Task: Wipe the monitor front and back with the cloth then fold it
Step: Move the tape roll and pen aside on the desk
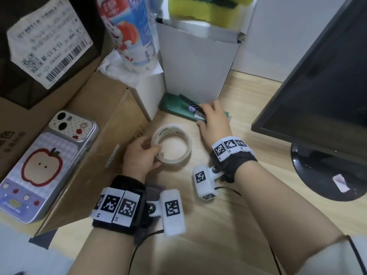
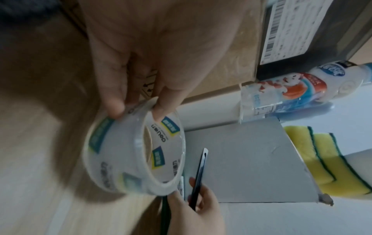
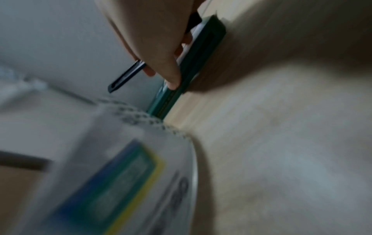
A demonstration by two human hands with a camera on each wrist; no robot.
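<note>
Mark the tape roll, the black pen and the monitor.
tape roll [image 1: 179, 155], head view, clear right rim.
black pen [image 2: 199, 172], left wrist view, mid barrel.
monitor [image 1: 327, 92], head view, dark screen.

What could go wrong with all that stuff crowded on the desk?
1. The right hand grips a thin black tool, perhaps a knife; it might nick fingers or the green box beneath.
2. The left hand only pinches the tape roll by its rim, so it might slip and roll.
3. The yellow sponges sit high on the white box; a bump could topple them.
</note>
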